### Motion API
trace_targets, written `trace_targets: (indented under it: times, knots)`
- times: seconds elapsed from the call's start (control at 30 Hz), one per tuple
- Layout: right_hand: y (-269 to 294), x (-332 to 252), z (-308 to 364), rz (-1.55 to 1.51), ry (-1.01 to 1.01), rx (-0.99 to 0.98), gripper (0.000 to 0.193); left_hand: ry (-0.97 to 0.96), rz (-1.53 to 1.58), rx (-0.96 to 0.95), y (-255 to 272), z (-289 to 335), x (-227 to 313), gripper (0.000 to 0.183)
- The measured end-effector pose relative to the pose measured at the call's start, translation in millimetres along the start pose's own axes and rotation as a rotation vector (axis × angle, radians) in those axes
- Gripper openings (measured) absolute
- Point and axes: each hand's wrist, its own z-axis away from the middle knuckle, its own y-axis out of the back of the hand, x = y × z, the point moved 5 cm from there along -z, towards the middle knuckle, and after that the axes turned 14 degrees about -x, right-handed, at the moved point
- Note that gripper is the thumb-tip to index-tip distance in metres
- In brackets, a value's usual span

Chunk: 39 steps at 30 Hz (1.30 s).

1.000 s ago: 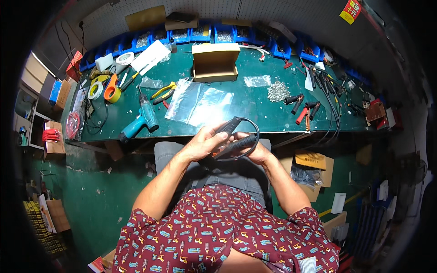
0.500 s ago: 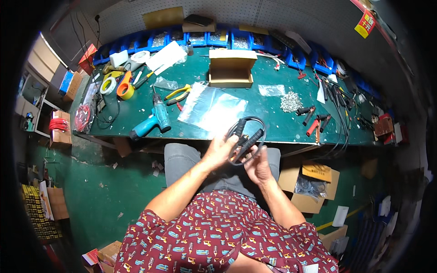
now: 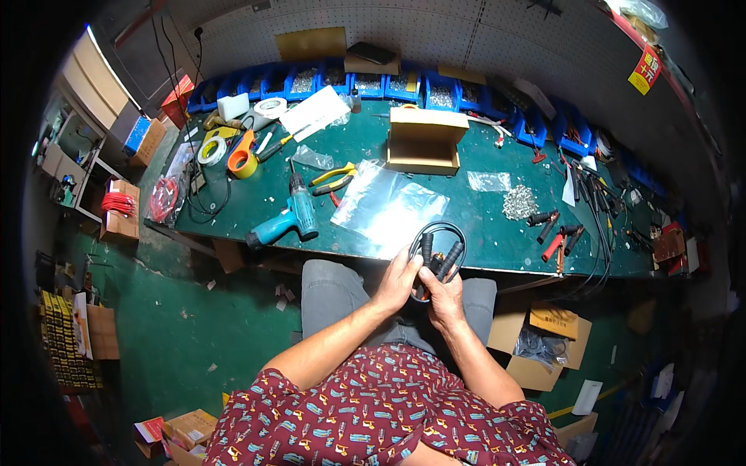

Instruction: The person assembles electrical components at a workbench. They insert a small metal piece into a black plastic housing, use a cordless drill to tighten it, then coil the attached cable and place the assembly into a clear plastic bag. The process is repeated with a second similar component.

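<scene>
Above my lap, at the bench's front edge, both hands hold a coiled black cable (image 3: 463, 247) with black ribbed grips (image 3: 427, 247) inside its loop. My left hand (image 3: 396, 282) is closed on the left side of the coil. Closed on the lower right is my right hand (image 3: 444, 299), its thumb lying across the bundle. A bit of orange or copper colour shows between the grips; the fingers hide the lower ends. Just beyond the coil lies a clear plastic bag (image 3: 381, 203), flat on the green bench (image 3: 482, 221). Behind that stands an open cardboard box (image 3: 423, 161).
Left on the bench are a teal power drill (image 3: 301, 213), yellow-handled pliers (image 3: 334, 180) and tape rolls (image 3: 242, 163). To the right lie a pile of small metal parts (image 3: 519, 202), red and black clamps (image 3: 553, 247) and black cables (image 3: 598, 221). Blue bins (image 3: 440, 95) line the back.
My hands have drawn closer together around the coil, and the right thumb now lies over the bundle. The whole view has shifted, so the bench appears lower and farther right.
</scene>
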Motion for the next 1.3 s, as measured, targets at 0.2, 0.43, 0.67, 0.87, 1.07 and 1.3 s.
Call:
trace_targets:
  times: [0.2, 0.43, 0.67, 0.87, 1.07, 1.3]
  knots:
    - [0.8, -20.1, 0.3, -0.146, -0.164, -0.099, 0.046, 0.008, -0.372, 0.182, 110.5, -37.4, 9.6, 0.045]
    - [6.2, -28.0, 8.6, -0.141, -0.126, -0.099, 0.049, 0.541, -1.018, 0.423, 213.3, -90.4, 23.5, 0.035]
    - [12.1, -35.2, 10.0, -0.116, -0.095, -0.058, 0.045, 0.535, -0.892, 0.385, 238.8, -114.2, -8.4, 0.023]
    - [22.9, -56.4, 0.0, 0.037, -0.072, 0.102, 0.042, 0.177, -0.522, 0.106, 175.0, -114.2, 48.5, 0.019]
    - [6.1, -77.4, -32.7, 0.103, 0.005, 0.174, 0.048, -0.016, -0.598, -0.113, 47.8, -71.5, 104.2, 0.026]
    - [7.2, -77.1, -29.2, 0.017, 0.101, 0.12, 0.045, 0.009, -0.507, -0.237, 0.6, -58.9, 94.5, 0.02]
